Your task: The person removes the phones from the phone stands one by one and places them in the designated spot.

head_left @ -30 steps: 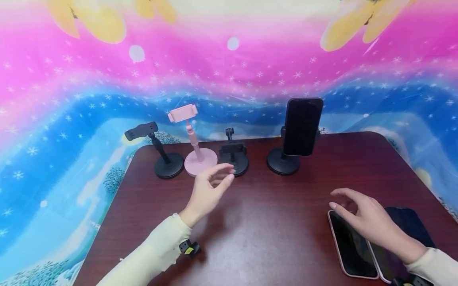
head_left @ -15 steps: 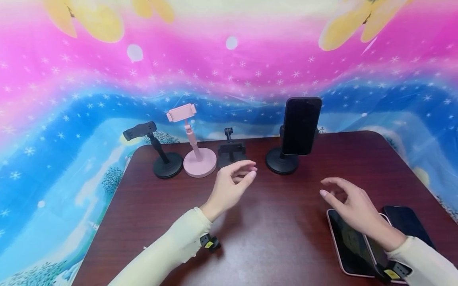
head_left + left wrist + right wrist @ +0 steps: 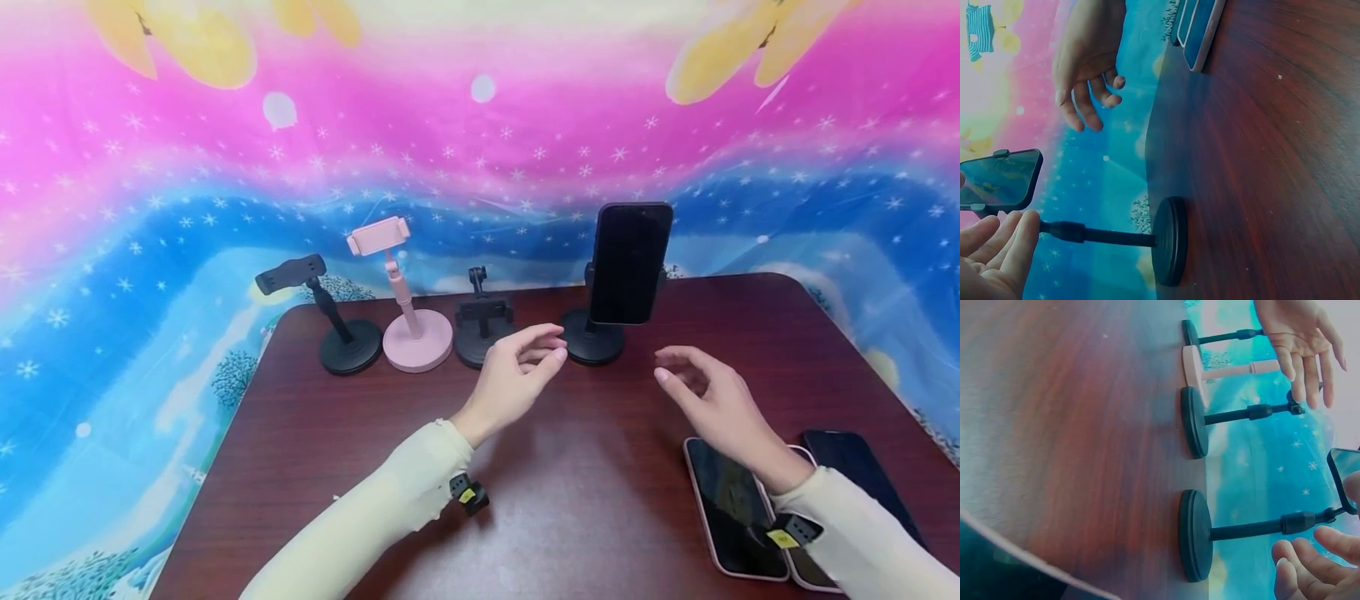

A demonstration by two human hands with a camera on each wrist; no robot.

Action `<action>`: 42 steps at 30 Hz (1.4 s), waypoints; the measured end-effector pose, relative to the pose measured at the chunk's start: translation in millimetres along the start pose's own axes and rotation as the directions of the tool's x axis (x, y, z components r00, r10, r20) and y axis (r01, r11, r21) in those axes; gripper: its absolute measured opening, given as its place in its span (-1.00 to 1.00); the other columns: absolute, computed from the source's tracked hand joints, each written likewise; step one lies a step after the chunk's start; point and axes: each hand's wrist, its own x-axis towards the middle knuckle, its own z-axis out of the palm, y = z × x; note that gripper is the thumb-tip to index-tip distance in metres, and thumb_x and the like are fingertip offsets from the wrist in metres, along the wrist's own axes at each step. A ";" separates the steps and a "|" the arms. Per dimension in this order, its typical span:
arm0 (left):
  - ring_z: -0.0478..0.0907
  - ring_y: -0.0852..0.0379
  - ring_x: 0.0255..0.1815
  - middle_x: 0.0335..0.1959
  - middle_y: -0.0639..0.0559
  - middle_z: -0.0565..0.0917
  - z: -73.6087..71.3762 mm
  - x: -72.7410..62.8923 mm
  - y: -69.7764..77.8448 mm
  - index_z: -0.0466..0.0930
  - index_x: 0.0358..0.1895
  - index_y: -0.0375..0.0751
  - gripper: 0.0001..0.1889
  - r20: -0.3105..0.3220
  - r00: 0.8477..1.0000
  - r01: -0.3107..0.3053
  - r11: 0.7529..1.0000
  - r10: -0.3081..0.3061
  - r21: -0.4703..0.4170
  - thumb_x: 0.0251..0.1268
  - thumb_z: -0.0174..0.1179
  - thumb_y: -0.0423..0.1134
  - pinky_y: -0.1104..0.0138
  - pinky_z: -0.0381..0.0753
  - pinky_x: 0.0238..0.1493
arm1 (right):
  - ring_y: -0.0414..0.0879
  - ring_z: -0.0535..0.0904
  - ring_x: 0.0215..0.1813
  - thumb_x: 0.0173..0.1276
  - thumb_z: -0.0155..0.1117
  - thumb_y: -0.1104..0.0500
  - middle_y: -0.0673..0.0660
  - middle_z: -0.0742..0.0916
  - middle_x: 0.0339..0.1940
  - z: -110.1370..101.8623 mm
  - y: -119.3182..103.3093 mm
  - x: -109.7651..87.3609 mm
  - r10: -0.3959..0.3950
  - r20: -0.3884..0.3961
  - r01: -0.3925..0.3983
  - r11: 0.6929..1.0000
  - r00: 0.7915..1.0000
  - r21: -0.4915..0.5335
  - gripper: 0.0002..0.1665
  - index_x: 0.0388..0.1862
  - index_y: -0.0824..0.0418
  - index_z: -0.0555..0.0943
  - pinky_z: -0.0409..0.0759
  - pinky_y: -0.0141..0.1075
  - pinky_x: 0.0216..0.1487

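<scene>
A dark phone (image 3: 632, 262) stands upright in the clamp of a black phone stand (image 3: 595, 337) at the back of the table. My left hand (image 3: 513, 379) hovers to that stand's left, fingers loosely bent and holding nothing. To its right is my right hand (image 3: 716, 408), also holding nothing, its thumb and fingers spread apart. In the right wrist view, the fingers of my right hand (image 3: 1316, 569) are near the stand's pole (image 3: 1244, 529); contact cannot be made out. The left wrist view has my left hand (image 3: 997, 256) near the phone (image 3: 1007, 178), at the clamp's height.
Left of the phone's stand are a black stand (image 3: 483, 337) with its holder folded low, a pink stand (image 3: 417, 340) and another black stand (image 3: 349, 346). Several phones lie at the right, among them a pink-edged phone (image 3: 731, 508) and a dark phone (image 3: 855, 467), on the brown table (image 3: 360, 467).
My left hand has moved right, from before the folded black stand towards the stand with the phone. My right hand has moved forward and left, away from above the lying phones.
</scene>
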 end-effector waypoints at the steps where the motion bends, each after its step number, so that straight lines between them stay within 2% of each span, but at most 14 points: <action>1: 0.71 0.13 0.11 0.08 -0.04 0.75 1.4 2.2 0.2 0.57 0.29 -0.07 -0.61 0.001 1.000 0.000 1.000 0.000 0.002 0.46 0.22 -0.16 0.39 0.69 0.14 | -0.39 0.58 -0.28 0.55 0.19 0.11 0.18 0.74 -0.06 0.7 -0.2 2.6 -0.005 -0.004 0.005 1.000 1.000 0.012 -0.65 0.23 0.17 0.57 0.53 -0.52 -0.30; 5: 0.71 0.13 0.13 0.14 -0.03 0.73 6.2 11.5 2.1 0.52 0.35 -0.04 -0.57 0.000 1.000 0.013 1.000 -0.013 0.000 0.47 0.20 -0.15 0.35 0.69 0.17 | -0.44 0.61 -0.26 0.58 0.14 0.15 0.22 0.73 -0.04 2.5 -1.8 13.9 -0.025 -0.027 0.026 0.997 0.999 0.073 -0.61 0.29 0.24 0.52 0.56 -0.55 -0.30; 9: 0.70 0.11 0.16 0.22 -0.06 0.69 10.9 21.7 3.5 0.44 0.43 0.02 -0.51 0.001 1.000 0.027 0.999 -0.027 -0.021 0.48 0.19 -0.13 0.29 0.69 0.21 | -0.45 0.63 -0.29 0.60 0.09 0.18 -0.05 0.71 -0.04 3.4 -5.1 26.3 -0.032 -0.055 0.040 0.988 0.998 0.152 -0.57 0.35 0.29 0.46 0.61 -0.50 -0.36; 11: 0.68 0.11 0.19 0.29 -0.07 0.65 13.2 26.4 4.0 0.37 0.48 0.05 -0.46 0.002 1.000 0.031 0.999 -0.030 -0.030 0.48 0.20 -0.11 0.25 0.68 0.23 | -0.43 0.64 -0.29 0.61 0.06 0.19 -0.11 0.67 -0.03 3.9 -7.6 32.6 -0.029 -0.062 0.040 0.980 0.998 0.195 -0.54 0.39 0.32 0.41 0.62 -0.48 -0.38; 17: 0.61 0.16 0.29 0.47 0.08 0.48 18.3 38.6 9.3 0.12 0.57 0.34 -0.31 0.001 0.999 0.044 0.999 -0.044 -0.032 0.48 0.20 -0.05 0.20 0.66 0.26 | -0.47 0.60 -0.24 0.64 -0.02 0.19 0.39 0.61 0.17 7.6 -17.1 51.3 -0.021 -0.065 0.041 0.947 0.998 0.319 -0.41 0.54 0.37 0.21 0.62 -0.50 -0.34; 18: 0.60 0.16 0.31 0.48 0.11 0.46 18.9 40.8 10.7 0.09 0.57 0.40 -0.30 0.002 0.999 0.041 0.999 -0.041 -0.033 0.48 0.20 -0.04 0.20 0.66 0.27 | -0.47 0.61 -0.22 0.64 -0.02 0.19 0.35 0.63 0.19 8.3 -18.9 54.2 -0.015 -0.073 0.039 0.938 0.997 0.345 -0.41 0.55 0.35 0.21 0.62 -0.50 -0.34; 20: 0.58 0.14 0.34 0.50 0.14 0.44 19.8 45.1 13.6 0.05 0.57 0.48 -0.27 0.006 0.999 0.035 0.999 -0.035 -0.036 0.48 0.21 -0.03 0.19 0.65 0.28 | -0.45 0.62 -0.21 0.64 -0.03 0.18 0.11 0.66 0.18 9.0 -22.2 59.4 -0.004 -0.095 0.041 0.920 0.996 0.391 -0.43 0.53 0.33 0.23 0.63 -0.50 -0.33; 23: 0.56 0.12 0.36 0.51 0.12 0.42 21.1 51.9 17.6 0.03 0.55 0.55 -0.26 0.010 1.000 0.020 0.999 -0.019 -0.038 0.47 0.22 -0.03 0.18 0.65 0.29 | -0.40 0.61 -0.19 0.63 -0.01 0.17 -0.23 0.65 0.08 8.9 -26.4 66.0 0.017 -0.127 0.047 0.872 0.992 0.487 -0.49 0.48 0.28 0.30 0.64 -0.50 -0.33; 25: 0.56 0.11 0.36 0.50 0.10 0.43 22.0 56.8 19.6 0.03 0.55 0.56 -0.26 0.008 1.000 0.011 0.999 -0.011 -0.030 0.47 0.21 -0.02 0.21 0.65 0.28 | -0.36 0.60 -0.21 0.62 0.01 0.17 -0.31 0.66 0.02 8.2 -28.3 69.7 0.030 -0.140 0.049 0.848 0.990 0.528 -0.50 0.46 0.26 0.33 0.64 -0.51 -0.33; 27: 0.58 0.09 0.35 0.48 0.05 0.47 23.1 62.1 20.7 0.06 0.56 0.51 -0.28 0.000 1.000 -0.001 1.000 0.001 -0.022 0.48 0.21 -0.02 0.24 0.65 0.27 | -0.32 0.59 -0.26 0.61 0.04 0.18 -0.26 0.69 -0.05 7.7 -30.0 73.3 0.041 -0.150 0.053 0.819 0.988 0.572 -0.50 0.46 0.24 0.36 0.64 -0.51 -0.33; 29: 0.59 0.06 0.34 0.46 0.00 0.49 23.8 67.0 21.6 0.10 0.57 0.44 -0.31 -0.009 1.000 -0.015 1.000 0.015 -0.005 0.49 0.19 -0.03 0.27 0.64 0.28 | -0.29 0.56 -0.36 0.60 0.07 0.17 -0.21 0.70 -0.15 7.4 -31.6 76.5 0.054 -0.171 0.057 0.809 0.984 0.584 -0.49 0.45 0.25 0.39 0.63 -0.52 -0.34; 32: 0.60 0.04 0.33 0.45 -0.08 0.49 24.8 73.7 23.1 0.21 0.56 0.26 -0.38 -0.025 0.999 -0.036 0.999 0.036 0.011 0.52 0.16 -0.09 0.28 0.62 0.31 | -0.27 0.54 -0.46 0.58 0.10 0.17 -0.17 0.72 -0.26 7.2 -33.7 80.2 0.079 -0.202 0.068 0.773 0.976 0.630 -0.50 0.42 0.30 0.44 0.61 -0.51 -0.37; 36: 0.60 0.05 0.33 0.43 -0.13 0.51 26.4 80.2 24.2 0.36 0.50 0.02 -0.47 -0.059 0.997 -0.043 0.999 0.045 0.031 0.53 0.14 -0.22 0.32 0.62 0.30 | -0.29 0.57 -0.50 0.56 0.14 0.19 -0.19 0.78 -0.32 8.4 -35.4 83.4 0.113 -0.241 0.079 0.744 0.964 0.664 -0.57 0.33 0.31 0.53 0.59 -0.51 -0.41; 42: 0.66 0.03 0.23 0.25 -0.16 0.67 29.1 84.6 22.5 0.44 0.43 -0.19 -0.52 -0.081 0.996 -0.021 0.998 0.026 0.051 0.51 0.16 -0.28 0.38 0.67 0.20 | -0.34 0.59 -0.47 0.49 0.22 0.27 -0.20 0.80 -0.42 10.2 -34.7 86.1 0.142 -0.300 0.095 0.750 0.943 0.655 -0.68 0.18 0.23 0.65 0.57 -0.55 -0.42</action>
